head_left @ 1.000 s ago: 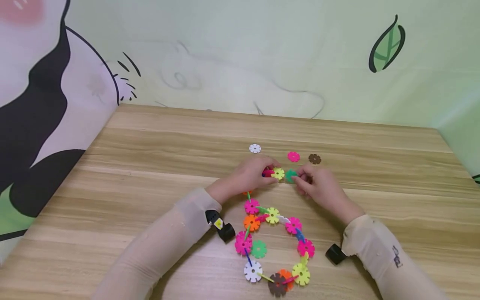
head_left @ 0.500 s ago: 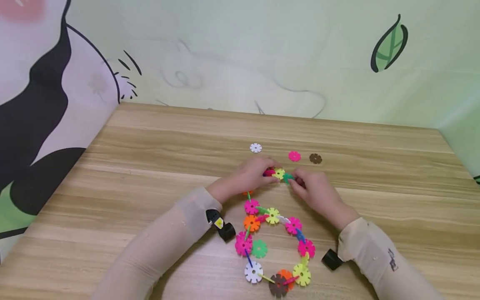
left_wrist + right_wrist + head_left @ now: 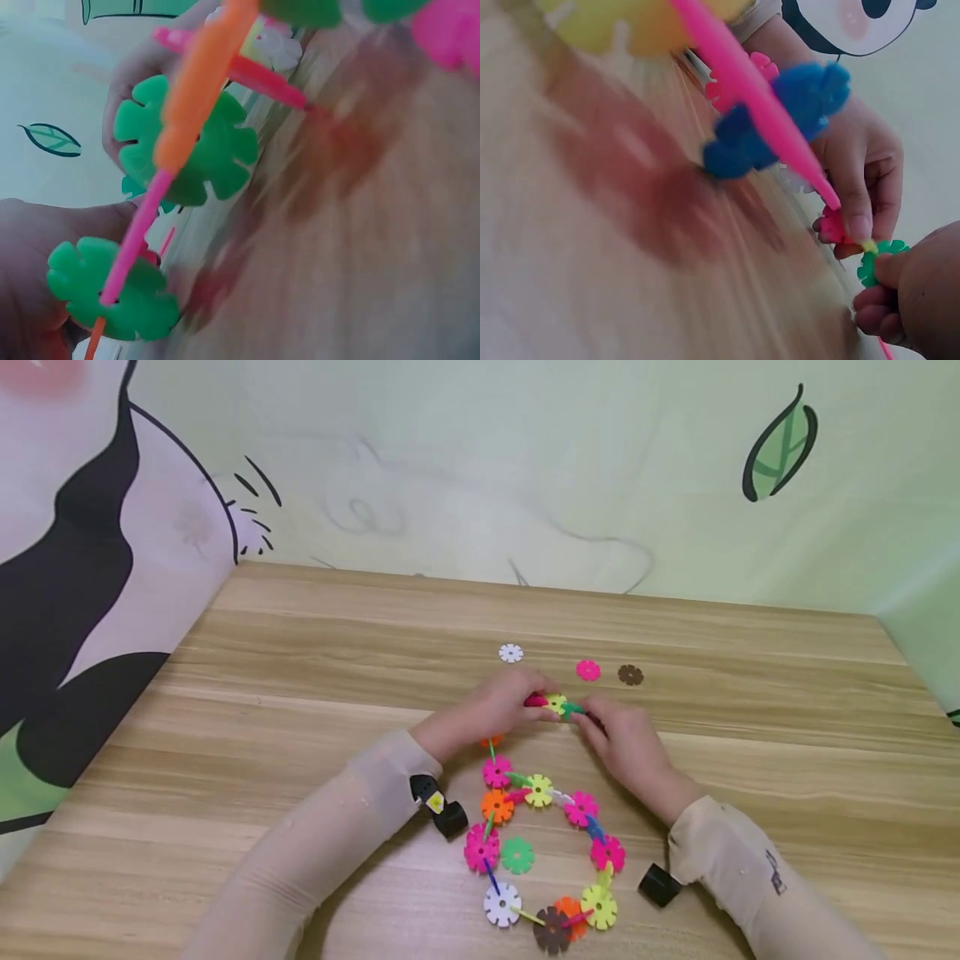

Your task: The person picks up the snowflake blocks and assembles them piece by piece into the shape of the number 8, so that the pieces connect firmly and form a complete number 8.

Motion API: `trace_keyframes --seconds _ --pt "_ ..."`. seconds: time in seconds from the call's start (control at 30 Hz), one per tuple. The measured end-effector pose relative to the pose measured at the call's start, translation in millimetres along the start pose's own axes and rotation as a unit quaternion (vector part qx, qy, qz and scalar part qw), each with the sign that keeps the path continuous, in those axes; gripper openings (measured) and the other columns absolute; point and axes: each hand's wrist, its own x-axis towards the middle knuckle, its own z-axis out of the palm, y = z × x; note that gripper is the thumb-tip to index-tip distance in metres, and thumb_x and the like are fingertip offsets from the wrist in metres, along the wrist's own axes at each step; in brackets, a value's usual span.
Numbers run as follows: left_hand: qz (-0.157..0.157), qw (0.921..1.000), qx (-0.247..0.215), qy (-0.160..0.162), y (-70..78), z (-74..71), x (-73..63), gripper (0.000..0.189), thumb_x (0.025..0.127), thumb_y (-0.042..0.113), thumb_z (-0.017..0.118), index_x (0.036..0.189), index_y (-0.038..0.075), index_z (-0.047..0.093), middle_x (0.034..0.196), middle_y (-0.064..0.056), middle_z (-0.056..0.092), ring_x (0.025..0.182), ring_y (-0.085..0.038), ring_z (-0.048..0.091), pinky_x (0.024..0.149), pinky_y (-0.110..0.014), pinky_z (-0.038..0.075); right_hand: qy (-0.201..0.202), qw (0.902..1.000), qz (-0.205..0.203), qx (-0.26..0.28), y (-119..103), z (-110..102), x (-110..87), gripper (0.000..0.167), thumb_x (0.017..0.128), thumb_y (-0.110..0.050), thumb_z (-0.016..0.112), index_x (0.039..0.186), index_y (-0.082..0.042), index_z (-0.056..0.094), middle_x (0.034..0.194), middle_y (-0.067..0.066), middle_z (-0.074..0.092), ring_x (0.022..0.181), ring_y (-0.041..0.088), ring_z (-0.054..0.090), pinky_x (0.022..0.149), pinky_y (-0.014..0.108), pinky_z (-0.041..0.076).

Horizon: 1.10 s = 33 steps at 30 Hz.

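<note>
Notched plastic discs are linked edge to edge. In the head view my left hand [image 3: 504,700] pinches the end of a linked piece, a pink disc [image 3: 535,701] joined to a yellow disc [image 3: 556,703]. My right hand [image 3: 632,739] pinches a green disc [image 3: 572,711], which sits crosswise against the yellow disc's right edge. In the right wrist view the green disc [image 3: 870,268] meets the yellow one between both hands' fingertips. How deep the slots engage is hidden. An orange disc [image 3: 492,740] shows partly beneath my left wrist.
Nearer me lies a ring of linked discs, including a white disc [image 3: 502,904] and a brown disc [image 3: 552,930]. A green disc [image 3: 517,855] lies inside it. Beyond my hands are loose white [image 3: 511,652], pink [image 3: 588,670] and brown [image 3: 631,674] discs. A wall stands behind the wooden table [image 3: 315,635].
My right hand has moved left with the green disc, closing the gap to the yellow disc, and the green disc has turned more edge-on. My left hand keeps its grip.
</note>
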Motion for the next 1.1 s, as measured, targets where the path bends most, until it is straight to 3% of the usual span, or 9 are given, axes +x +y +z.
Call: trace_keyframes --seconds 0.1,0.3,0.43,0.53,0.67,0.8,0.93,1.1 --pt "0.004 0.9998 0.017 -0.001 1.5 0.0 0.0 0.040 0.088 0.031 0.069 0.119 0.007 0.066 0.111 -0.007 0.071 0.095 -0.017 0.063 0.084 -0.029 0.050 -0.002 0.9999 -0.010 -0.007 1 1 0.4 0.007 0.092 -0.011 0.062 0.090 -0.005 0.065 0.081 0.008 0.069 0.069 0.019 0.060 0.065 0.037 0.051" --pt "-0.028 0.9992 -0.025 0.014 -0.3 -3.0 0.7 0.037 0.087 0.028 0.071 0.116 0.005 0.066 0.097 -0.006 0.068 0.083 -0.014 0.056 0.074 -0.024 0.046 -0.037 0.9990 0.021 0.016 0 -4 8.0 0.012 0.093 -0.016 0.063 0.095 -0.004 0.063 0.070 0.005 0.062 0.061 0.014 0.049 0.058 0.027 0.042" --pt "-0.037 0.9983 -0.040 0.021 -4.1 -6.9 1.0 0.035 0.087 0.025 0.072 0.114 0.004 0.066 0.095 -0.006 0.067 0.082 -0.015 0.057 0.073 -0.022 0.047 -0.062 0.9960 0.054 0.035 1 -12 12.0 0.021 0.092 -0.017 0.065 0.107 -0.002 0.063 0.074 0.007 0.068 0.064 0.014 0.058 0.061 0.028 0.048" --pt "-0.044 0.9979 -0.044 0.018 -7.0 -8.9 1.5 0.033 0.086 0.024 0.072 0.112 0.004 0.066 0.091 -0.006 0.067 0.080 -0.015 0.055 0.071 -0.022 0.045 -0.062 0.9958 0.055 0.038 0 -20 10.5 0.016 0.092 -0.014 0.064 0.103 -0.003 0.064 0.078 0.008 0.069 0.069 0.016 0.061 0.065 0.031 0.052" --pt "-0.044 0.9985 -0.031 0.010 -11.3 -10.1 1.9 0.033 0.085 0.024 0.073 0.111 0.005 0.067 0.090 -0.006 0.066 0.079 -0.015 0.054 0.070 -0.022 0.045 -0.052 0.9979 0.015 0.034 -9 -30 5.5 0.007 0.089 -0.012 0.066 0.093 -0.006 0.066 0.079 0.004 0.066 0.071 0.013 0.059 0.066 0.029 0.051" --pt "-0.041 0.9990 -0.019 0.007 -16.2 -12.1 1.0 0.035 0.085 0.024 0.073 0.113 0.005 0.066 0.095 -0.006 0.067 0.082 -0.015 0.056 0.075 -0.025 0.048 -0.070 0.9947 -0.054 0.053 -29 -34 -3.3 0.007 0.086 -0.012 0.070 0.091 -0.009 0.067 0.078 -0.001 0.063 0.070 0.007 0.056 0.062 0.023 0.049" --pt "-0.037 0.9993 -0.003 0.004 -20.5 -14.7 -0.2 0.035 0.085 0.025 0.073 0.114 0.006 0.066 0.095 -0.005 0.066 0.083 -0.016 0.055 0.077 -0.026 0.047 -0.133 0.9799 -0.129 0.075 -55 -33 -15.9 0.011 0.085 -0.015 0.072 0.093 -0.010 0.068 0.083 -0.003 0.064 0.071 0.004 0.055 0.064 0.018 0.049" --pt "-0.042 0.9990 0.009 -0.007 -23.1 -16.8 -1.2 0.036 0.085 0.027 0.073 0.114 0.007 0.066 0.092 -0.004 0.063 0.082 -0.016 0.051 0.075 -0.026 0.043 -0.246 0.9532 -0.168 0.054 -81 -24 -28.9 0.020 0.083 -0.025 0.073 0.098 -0.011 0.069 0.093 -0.003 0.064 0.076 0.004 0.054 0.071 0.018 0.049"
